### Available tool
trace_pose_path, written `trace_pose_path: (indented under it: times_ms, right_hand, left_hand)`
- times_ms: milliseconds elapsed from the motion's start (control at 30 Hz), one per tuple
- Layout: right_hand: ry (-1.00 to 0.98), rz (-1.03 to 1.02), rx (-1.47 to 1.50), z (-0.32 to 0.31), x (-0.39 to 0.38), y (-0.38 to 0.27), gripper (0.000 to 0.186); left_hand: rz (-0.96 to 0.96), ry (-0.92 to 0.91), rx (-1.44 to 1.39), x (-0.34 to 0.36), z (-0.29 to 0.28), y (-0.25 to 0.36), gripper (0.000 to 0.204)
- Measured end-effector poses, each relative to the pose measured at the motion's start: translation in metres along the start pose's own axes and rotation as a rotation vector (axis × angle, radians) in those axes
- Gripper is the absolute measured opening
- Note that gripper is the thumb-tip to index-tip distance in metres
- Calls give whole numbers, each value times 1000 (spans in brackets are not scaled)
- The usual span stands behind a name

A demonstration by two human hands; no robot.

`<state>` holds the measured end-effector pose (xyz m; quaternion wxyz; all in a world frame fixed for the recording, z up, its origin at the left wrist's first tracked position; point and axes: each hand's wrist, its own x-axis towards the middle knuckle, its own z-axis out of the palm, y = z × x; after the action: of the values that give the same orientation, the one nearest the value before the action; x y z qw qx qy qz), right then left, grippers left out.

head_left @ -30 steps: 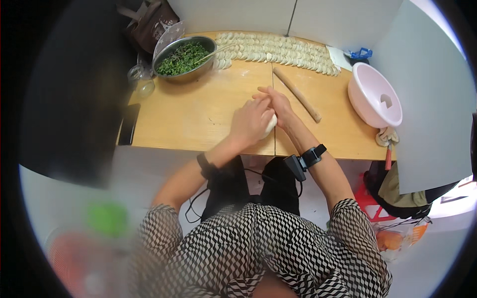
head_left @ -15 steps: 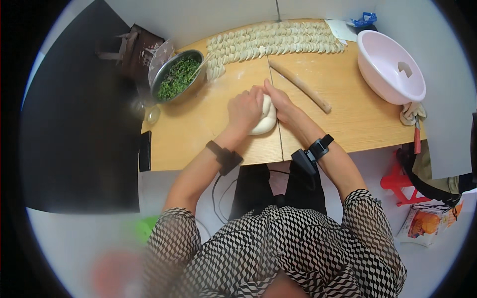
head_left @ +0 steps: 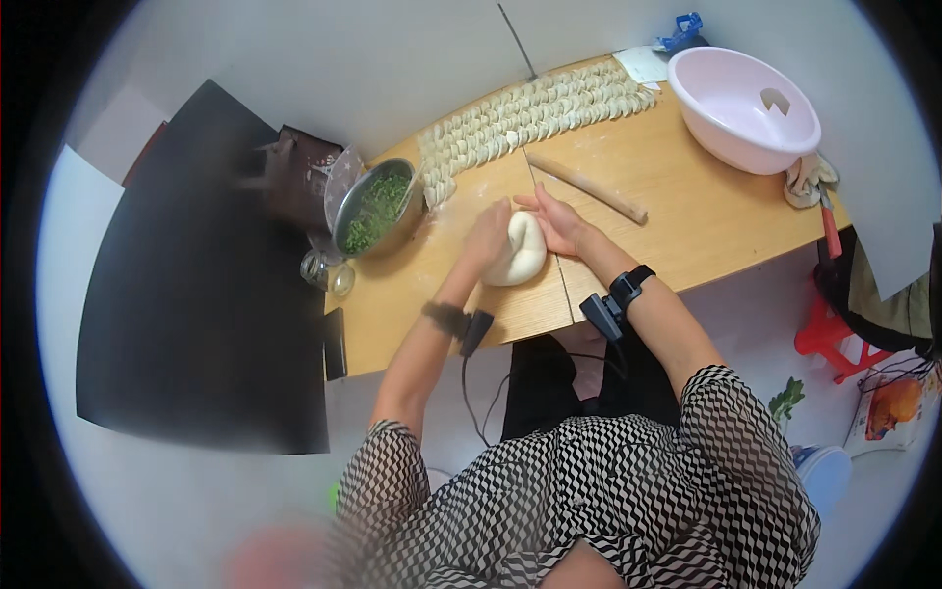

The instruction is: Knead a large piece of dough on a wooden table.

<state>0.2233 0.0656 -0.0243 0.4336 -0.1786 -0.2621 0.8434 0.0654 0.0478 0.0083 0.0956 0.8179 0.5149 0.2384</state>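
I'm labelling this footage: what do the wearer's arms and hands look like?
Short sleeves in a black-and-white pattern; bare forearms; black strap and blocky device on each wrist; thin dark cables below; left hand and right hand ungloved.

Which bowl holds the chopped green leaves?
The round silver metal bowl at left, holding chopped green leaves; the round pink plastic basin at right has none.

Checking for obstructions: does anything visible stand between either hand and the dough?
Nothing visible does: the left hand is against the dough, the right hand at its right edge; the rolling pin lies beyond them.
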Motion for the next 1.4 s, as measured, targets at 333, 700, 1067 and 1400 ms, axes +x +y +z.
trace_pose_path:
  times_ms: [333,700,1067,1400]
  right_hand:
    - [45,-69,-187,-8,7,4,68]
    - [99,-88,-56,4,-1,-4,61]
    - [60,-125,121,16,-6,-4,58]
    - [90,-100,-107,-7,2,-9,75]
  left_hand:
    - [86,148,589,-74,19,102,64]
    - [-87,175,195,14,13,44,54]
    - [-308,153,174,52,9,1,62]
    - [-16,-78,233,-49,1,69,64]
